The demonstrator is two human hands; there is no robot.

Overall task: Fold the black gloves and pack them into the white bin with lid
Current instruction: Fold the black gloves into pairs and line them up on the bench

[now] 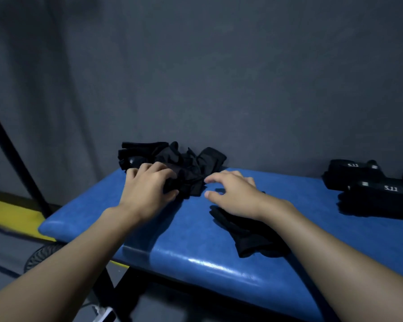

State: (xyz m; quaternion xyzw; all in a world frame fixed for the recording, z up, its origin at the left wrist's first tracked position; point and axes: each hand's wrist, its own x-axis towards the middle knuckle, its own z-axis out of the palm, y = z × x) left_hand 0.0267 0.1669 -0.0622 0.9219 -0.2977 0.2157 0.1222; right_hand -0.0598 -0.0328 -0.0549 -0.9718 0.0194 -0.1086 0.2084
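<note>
Grey cloth hangs behind a blue padded desk (196,252). Against that cloth lies a loose heap of black fabric gloves (184,161). The left hand (147,189) curls its fingers round one at the heap's near edge, likely to draw it out for folding. The right hand (233,194) is relaxed, fingers spread, gripping nothing, over a single flat black glove (249,233), probably its partner. Folded black gloves with white lettering (372,189) wait at the right, seemingly ready for packing. No white bin shows.

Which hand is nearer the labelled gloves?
Right. The right hand lies left of the labelled gloves; the left hand grips the glove pile, farther left.
</note>
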